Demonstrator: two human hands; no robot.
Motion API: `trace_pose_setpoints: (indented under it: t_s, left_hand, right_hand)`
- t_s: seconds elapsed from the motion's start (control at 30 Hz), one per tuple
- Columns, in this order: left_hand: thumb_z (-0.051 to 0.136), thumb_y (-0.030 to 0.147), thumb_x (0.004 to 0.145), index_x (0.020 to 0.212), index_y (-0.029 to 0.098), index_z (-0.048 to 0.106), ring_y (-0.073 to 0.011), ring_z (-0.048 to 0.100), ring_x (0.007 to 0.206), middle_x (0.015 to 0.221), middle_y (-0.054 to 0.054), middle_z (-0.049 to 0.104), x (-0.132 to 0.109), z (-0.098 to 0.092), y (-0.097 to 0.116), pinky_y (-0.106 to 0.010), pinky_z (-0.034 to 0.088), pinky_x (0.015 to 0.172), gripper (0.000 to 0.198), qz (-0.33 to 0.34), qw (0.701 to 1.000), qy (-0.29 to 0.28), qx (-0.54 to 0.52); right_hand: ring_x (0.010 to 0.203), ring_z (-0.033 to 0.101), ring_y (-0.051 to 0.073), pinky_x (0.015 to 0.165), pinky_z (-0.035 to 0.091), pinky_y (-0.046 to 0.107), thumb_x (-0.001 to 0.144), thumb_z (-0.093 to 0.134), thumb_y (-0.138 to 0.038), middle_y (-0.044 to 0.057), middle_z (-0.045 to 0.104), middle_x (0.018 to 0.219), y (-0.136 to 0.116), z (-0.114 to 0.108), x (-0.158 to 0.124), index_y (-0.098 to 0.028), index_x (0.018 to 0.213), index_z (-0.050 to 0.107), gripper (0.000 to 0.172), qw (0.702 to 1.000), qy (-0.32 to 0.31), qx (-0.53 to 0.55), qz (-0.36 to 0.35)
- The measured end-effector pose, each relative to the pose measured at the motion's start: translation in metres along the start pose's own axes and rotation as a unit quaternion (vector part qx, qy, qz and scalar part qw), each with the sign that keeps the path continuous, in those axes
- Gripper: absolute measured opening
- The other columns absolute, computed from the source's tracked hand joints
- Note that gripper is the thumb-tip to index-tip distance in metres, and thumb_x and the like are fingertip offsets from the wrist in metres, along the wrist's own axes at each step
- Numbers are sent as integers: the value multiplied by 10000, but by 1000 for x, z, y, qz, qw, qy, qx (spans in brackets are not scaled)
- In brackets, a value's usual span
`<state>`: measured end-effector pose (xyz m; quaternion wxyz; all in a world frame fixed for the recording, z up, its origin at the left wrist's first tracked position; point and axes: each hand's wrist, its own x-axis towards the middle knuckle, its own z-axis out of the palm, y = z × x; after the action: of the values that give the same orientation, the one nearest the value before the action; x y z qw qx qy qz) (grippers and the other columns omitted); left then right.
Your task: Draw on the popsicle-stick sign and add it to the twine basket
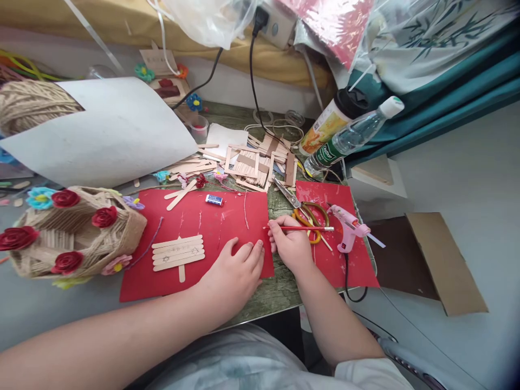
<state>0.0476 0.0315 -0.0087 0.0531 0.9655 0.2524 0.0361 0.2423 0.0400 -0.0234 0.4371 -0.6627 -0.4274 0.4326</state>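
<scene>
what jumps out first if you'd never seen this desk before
The bright red sheet in the middle draws the eye, with the left hand pressed flat on its near edge and the right hand pinching a thin red stick beside it. At the left sits a twine basket studded with red roses, and right of the hands a pink glue gun lies on a second red sheet.

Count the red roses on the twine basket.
4 red roses on the twine basket: one at its left end, one on top beside the blue flower, one at upper right, one low in front. Its far side is hidden, so more may exist.
</scene>
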Motion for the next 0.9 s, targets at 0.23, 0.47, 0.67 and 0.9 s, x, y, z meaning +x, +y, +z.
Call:
trace_pose_setpoints:
  t_s: [0.23,0.47,0.67,0.9]
  left_hand:
    - [374,385,1028,1443,113,545,-289,528,1271,1521,-155,548,1,-1,-1,-551,379,1087,525,3,1000,-4,-2]
    - [395,398,1021,1442,125,551,-296,524,1284,1514,-156,554,0,1,0,-556,378,1093,526,-1,1000,-5,-13]
    - [372,391,1028,1440,114,551,-298,529,1280,1518,-164,549,1,0,-1,-561,386,1086,528,1,1000,-1,-7]
    - [393,381,1020,1452,127,546,-305,522,1307,1531,-163,535,0,2,0,-564,381,1098,523,0,1000,-4,-10]
  right_hand:
    - [421,533,101,407,440,234,930,622,-588,-25,623,681,0,2,0,-227,844,587,373,1000,7,-26,-1]
    - [410,534,102,401,427,235,950,593,-582,-33,604,664,1,2,-2,-232,844,567,367,999,18,-27,-17]
    - [465,592,113,471,487,248,933,634,-558,-15,639,702,1,3,-1,-217,905,639,343,999,19,-24,-29]
    - [465,582,103,471,488,241,942,617,-558,2,680,754,0,6,5,-212,875,624,352,1000,6,-17,-19]
